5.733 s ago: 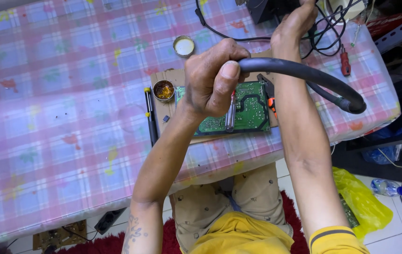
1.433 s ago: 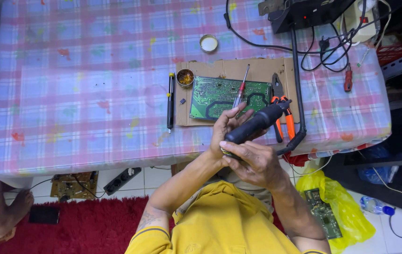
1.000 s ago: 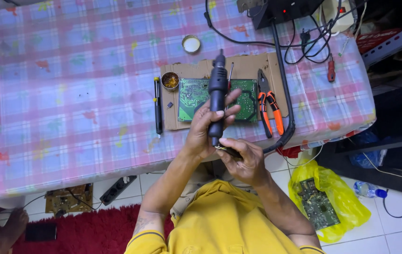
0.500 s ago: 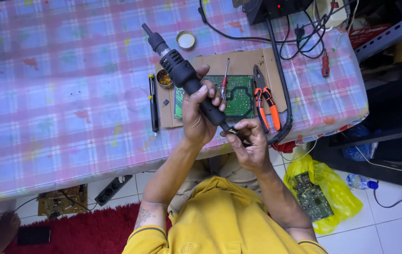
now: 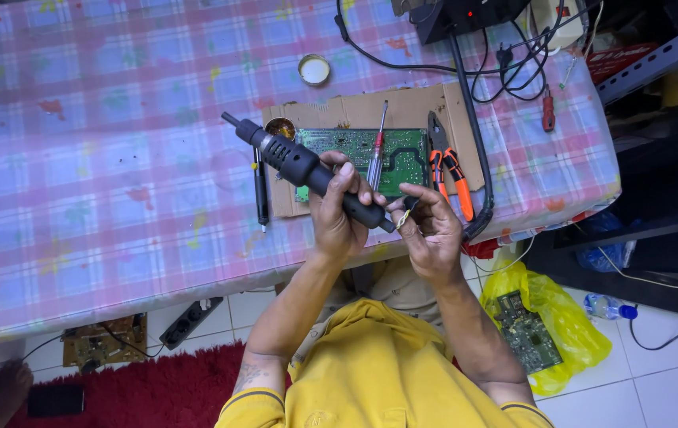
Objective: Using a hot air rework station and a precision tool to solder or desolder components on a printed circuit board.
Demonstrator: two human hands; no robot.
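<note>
Over the near edge of the table [image 5: 101, 238], which wears a pink and blue checked cloth, the person in a yellow shirt holds a black hot-air handpiece [image 5: 307, 168] at a slant, nozzle up and to the left, butt end down to the right. Left hand [image 5: 340, 212] is wrapped fully round the handpiece's grip, fingers closed over the barrel, thumb along its side. Right hand [image 5: 427, 230] sits at the butt end, fingertips pinched together on something small and yellowish where the cord leaves the tool; what that piece is I cannot tell. Landmark: the green circuit board [image 5: 362, 150], lying on a sheet of brown cardboard [image 5: 402, 111] on the table. The handpiece's middle crosses over the board's left end. A red-handled screwdriver [image 5: 376, 147] lies across the board, tip pointing away from the person. Just right of the board, orange-handled pliers [image 5: 448, 166]. Left of the board, a small open tin [image 5: 280, 128], and further left a black pen-like tool [image 5: 260, 186] on the cloth. Beyond the board, a round metal lid [image 5: 314, 70]. Right of the pliers a thick black cable [image 5: 473, 135] runs off the table's edge. Below the board's right side, on the floor, a yellow plastic bag [image 5: 561, 325] with another circuit board in it.
</note>
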